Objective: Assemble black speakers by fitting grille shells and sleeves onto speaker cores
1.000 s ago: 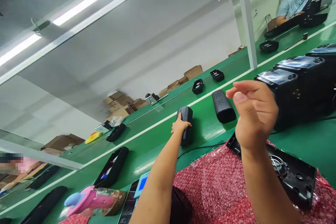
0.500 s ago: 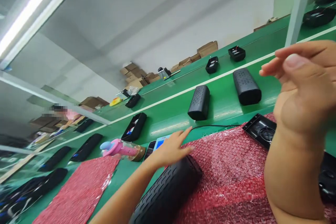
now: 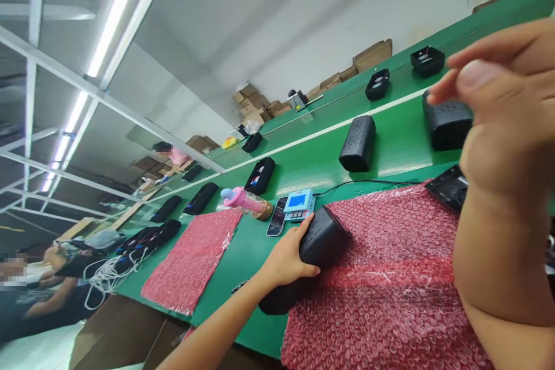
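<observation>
My left hand is wrapped over a black speaker housing, thumb on its near side and fingers on its far side. The housing lies tilted at the left edge of a red bubble-wrap sheet; my hand and forearm cover its middle. Raised at the right, close to the camera, my right hand has its thumb and curled fingers drawn together. Whatever it may hold is hidden. Behind its wrist lies an open black shell, partly covered.
A light-blue device with a screen, a phone and a pink-capped bottle stand beyond my left hand. Black housings sit on the green conveyor. Left are another red sheet, white cables and a seated person.
The view has swung left and down. My left hand, earlier spread above the housing, now grips it, and the housing has turned. My right hand keeps its raised pose.
</observation>
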{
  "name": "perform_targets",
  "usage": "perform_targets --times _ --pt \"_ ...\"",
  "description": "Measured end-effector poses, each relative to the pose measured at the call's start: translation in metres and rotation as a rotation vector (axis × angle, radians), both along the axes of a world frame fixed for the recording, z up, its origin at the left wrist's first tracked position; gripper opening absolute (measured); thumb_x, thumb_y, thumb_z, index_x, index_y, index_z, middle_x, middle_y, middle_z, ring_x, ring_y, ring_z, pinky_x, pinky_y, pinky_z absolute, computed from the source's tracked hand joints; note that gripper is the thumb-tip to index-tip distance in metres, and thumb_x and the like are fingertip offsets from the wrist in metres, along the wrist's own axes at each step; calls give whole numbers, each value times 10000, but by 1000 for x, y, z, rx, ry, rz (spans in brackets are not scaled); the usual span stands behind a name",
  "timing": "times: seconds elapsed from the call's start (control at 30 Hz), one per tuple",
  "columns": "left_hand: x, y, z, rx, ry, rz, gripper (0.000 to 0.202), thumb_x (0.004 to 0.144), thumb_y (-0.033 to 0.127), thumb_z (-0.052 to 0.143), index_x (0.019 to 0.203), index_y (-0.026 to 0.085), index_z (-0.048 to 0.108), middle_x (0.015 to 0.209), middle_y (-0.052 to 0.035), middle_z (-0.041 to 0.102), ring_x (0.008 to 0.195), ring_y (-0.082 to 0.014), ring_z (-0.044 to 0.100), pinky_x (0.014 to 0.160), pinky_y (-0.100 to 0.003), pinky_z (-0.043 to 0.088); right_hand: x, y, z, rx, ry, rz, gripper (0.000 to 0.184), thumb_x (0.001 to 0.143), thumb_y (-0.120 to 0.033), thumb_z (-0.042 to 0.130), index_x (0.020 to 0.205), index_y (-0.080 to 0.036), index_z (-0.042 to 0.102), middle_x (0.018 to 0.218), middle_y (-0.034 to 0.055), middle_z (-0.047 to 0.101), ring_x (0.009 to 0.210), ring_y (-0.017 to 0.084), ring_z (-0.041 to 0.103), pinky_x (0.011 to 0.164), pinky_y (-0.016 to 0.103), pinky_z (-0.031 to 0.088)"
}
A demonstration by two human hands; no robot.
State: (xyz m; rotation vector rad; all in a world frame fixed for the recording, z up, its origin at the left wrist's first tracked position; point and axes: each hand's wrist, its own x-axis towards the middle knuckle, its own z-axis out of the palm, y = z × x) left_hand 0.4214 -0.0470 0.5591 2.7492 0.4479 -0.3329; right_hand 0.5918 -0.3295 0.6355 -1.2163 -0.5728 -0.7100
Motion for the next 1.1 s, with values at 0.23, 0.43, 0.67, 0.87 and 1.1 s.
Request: perform_targets --times 0.23,0.43,0.67,0.87,1.1 --pt "35 -6 63 -696 -695 206 1157 483 294 816 1455 264 189 1292 -116 540 1073 -315 586 895 -433 497 2 3 -3 -417 28 201 198 801 -339 616 924 -184 615 820 19 604 790 181 577 689 315 457" --pt "70 -62 82 -1241 -1033 148 862 517 327 775 1305 224 442 1160 -110 636 916 -305 657 722 -368 570 7 42 -18 -489 233 712 854 732 -584 621 1392 -154 292 1249 168 447 1126 284 479 872 442 463" --pt "106 -79 61 -1410 -988 139 884 509 246 801 1306 254 418 1062 -62 668 921 -283 661 794 -368 556 -3 70 -22 -595 267 720 1093 661 -317 717 1484 -172 12 1482 141 252 1337 277 295 1092 447 290" --pt "118 -59 38 -1520 -959 266 824 505 289 819 1235 205 447 964 -66 685 883 -295 669 758 -385 568 -7 91 -30 -740 404 502 1072 666 -300 677 1486 -117 11 1525 126 160 1384 230 212 1140 383 213" --pt "109 -49 46 -1581 -941 202 840 481 269 824 1232 204 453 1037 -85 681 901 -299 664 779 -393 566 -24 106 -34 -675 362 456 1026 687 -290 651 1487 -170 21 1505 105 222 1373 241 234 1137 413 218"
